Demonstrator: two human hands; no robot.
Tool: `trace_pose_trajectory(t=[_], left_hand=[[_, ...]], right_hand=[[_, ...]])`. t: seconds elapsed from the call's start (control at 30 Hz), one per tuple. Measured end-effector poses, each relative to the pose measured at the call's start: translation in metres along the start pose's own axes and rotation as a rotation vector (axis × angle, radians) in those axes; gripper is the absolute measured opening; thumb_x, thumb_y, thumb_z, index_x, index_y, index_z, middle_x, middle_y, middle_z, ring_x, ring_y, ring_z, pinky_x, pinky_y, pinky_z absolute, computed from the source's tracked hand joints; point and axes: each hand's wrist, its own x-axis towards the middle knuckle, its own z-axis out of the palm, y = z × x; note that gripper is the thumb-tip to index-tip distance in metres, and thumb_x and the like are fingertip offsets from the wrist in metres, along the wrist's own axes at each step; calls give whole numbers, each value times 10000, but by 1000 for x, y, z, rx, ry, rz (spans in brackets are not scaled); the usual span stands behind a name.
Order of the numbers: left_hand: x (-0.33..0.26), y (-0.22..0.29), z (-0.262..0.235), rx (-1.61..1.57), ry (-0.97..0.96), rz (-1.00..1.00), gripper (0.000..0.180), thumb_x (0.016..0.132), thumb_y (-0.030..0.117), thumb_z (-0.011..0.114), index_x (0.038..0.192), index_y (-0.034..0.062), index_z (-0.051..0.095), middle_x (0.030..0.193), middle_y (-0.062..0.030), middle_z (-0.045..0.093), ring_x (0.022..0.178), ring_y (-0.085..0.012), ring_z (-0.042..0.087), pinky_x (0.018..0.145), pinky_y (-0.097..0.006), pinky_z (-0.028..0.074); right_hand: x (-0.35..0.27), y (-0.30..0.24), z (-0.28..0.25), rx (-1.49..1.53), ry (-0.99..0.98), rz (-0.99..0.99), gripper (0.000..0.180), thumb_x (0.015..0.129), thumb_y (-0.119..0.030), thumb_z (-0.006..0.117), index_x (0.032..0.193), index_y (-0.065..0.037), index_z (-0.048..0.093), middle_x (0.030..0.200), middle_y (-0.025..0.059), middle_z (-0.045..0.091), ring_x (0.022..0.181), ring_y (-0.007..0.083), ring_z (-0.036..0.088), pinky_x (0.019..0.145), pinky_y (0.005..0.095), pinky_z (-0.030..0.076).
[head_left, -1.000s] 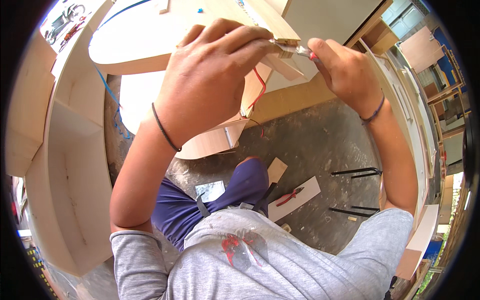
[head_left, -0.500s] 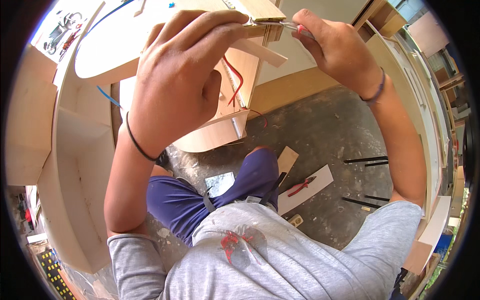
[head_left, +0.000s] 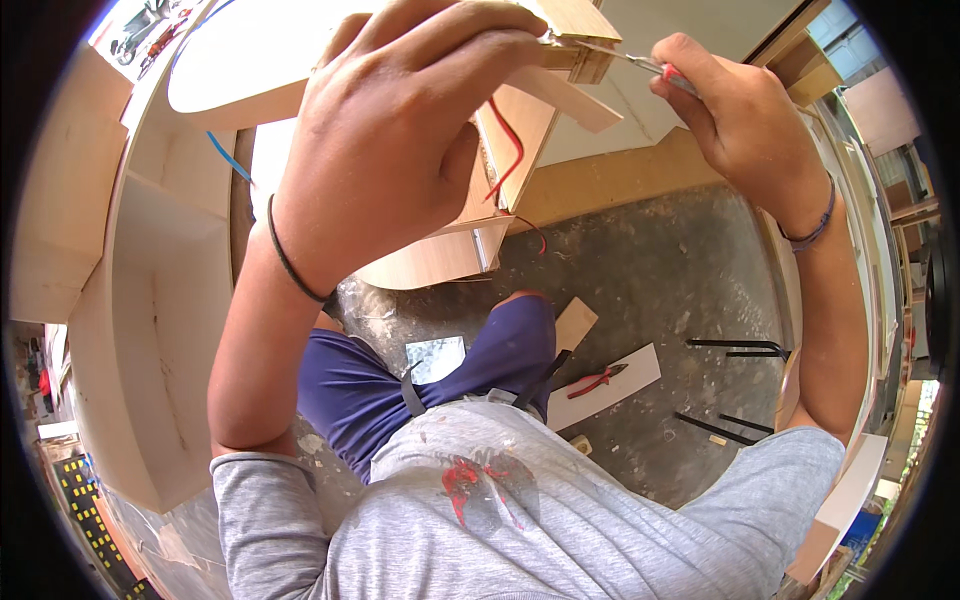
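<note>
While the right hand (head_left: 750, 125) grips a slim metal tool (head_left: 647, 64) by its red end, the left hand (head_left: 390, 150) is bent over the wooden panel (head_left: 578, 20), fingertips beside the tool's far tip. Whether those fingers pinch anything I cannot tell, as the contact is small and partly hidden. The tool lies across the panel's near edge, between both hands. Below, a narrow wooden strip (head_left: 580, 103) juts out near a dangling red wire (head_left: 517, 140). Red-handled pliers (head_left: 592, 383) rest on a white board (head_left: 635, 377) on the floor (head_left: 660, 270).
</note>
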Motion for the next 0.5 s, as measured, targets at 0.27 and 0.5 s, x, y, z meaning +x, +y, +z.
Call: trace_pose_trajectory(t=[0.27,0.5], left_hand=[[1,-1,0,-50,40,54,467,560,-26,503,1011,69,581,1066,-55,584,935,-246,548,738,-353,436],[-1,-2,4,-9,31,63,515,535,-71,434,1011,55,586,1100,-38,606,994,-261,553,857,-378,419]], right_hand=[[0,4,7,-117,46,34,108,884,-129,536,942,-69,468,676,158,540,651,357,565,515,418,404],[0,6,-1,252,-193,122,128,879,-139,536,862,-44,453,586,146,415,540,348,401,502,355,343]])
